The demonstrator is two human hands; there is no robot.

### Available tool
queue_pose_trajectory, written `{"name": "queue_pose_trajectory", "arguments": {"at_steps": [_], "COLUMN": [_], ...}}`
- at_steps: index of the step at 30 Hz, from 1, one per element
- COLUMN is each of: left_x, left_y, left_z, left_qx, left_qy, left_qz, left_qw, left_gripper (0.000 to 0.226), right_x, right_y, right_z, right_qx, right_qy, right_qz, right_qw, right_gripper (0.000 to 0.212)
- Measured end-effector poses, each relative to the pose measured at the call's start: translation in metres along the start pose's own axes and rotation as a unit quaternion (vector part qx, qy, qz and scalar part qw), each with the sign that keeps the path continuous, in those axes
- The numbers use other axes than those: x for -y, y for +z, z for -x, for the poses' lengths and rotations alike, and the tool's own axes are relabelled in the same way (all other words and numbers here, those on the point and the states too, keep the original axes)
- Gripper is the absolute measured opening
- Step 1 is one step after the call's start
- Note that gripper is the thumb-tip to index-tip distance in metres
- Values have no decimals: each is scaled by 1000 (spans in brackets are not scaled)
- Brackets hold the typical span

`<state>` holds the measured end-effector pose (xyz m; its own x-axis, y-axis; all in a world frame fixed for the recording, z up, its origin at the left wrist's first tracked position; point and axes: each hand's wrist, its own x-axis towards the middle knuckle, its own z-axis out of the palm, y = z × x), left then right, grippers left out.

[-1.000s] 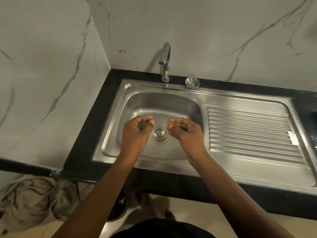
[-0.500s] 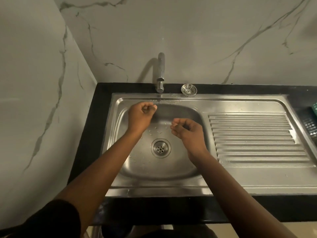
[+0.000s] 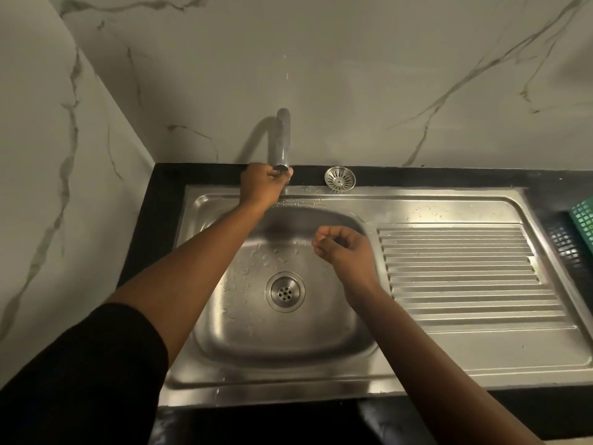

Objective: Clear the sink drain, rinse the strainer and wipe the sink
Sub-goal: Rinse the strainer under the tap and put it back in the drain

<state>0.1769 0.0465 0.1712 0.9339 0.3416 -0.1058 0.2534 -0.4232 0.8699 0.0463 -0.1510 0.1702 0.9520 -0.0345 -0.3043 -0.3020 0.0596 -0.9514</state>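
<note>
A green basket (image 3: 584, 220) sat far right. The strainer (image 3: 340, 179) lay flat, cup upward, behind the sink (image 3: 449, 364) beside the tap (image 3: 282, 139) — left hand (image 3: 261, 186) gripped the tap's base; right hand (image 3: 348, 252) hung loosely curled, empty.

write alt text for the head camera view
A person's left hand grips the faucet at its base behind a steel sink, while the right hand hovers over it, fingers loosely curled. The strainer sits on the counter.
</note>
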Motion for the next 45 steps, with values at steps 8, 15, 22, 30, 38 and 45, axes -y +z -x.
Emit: {"name": "queue_pose_trajectory", "arguments": {"at_steps": [8,15,22,30,38,45], "left_x": [5,22,46,66,61,59], "left_y": [-2,-8,-27,-37,-35,-34], "left_z": [-17,-19,17,67,81,80], "left_qx": [-14,68,57,19,26,29], "left_qy": [-20,-71,-81,-108,-108,-124], "left_qz": [-31,111,151,220,229,226], "left_qw": [999,989,984,969,967,966], "left_gripper": [43,18,8,14,14,22], "right_x": [-2,5,12,18,21,10], "right_y": [-4,-5,-13,-19,-11,9], "right_z": [-26,-91,-152,-187,-183,-117], "right_qx": [-4,-102,-196,-230,-200,-68], "right_qy": [7,93,146,173,189,91], "right_qz": [14,-48,-85,0,12,127], "right_qw": [1000,989,966,958,961,985], "right_gripper": [25,8,10,20,22,14]}}
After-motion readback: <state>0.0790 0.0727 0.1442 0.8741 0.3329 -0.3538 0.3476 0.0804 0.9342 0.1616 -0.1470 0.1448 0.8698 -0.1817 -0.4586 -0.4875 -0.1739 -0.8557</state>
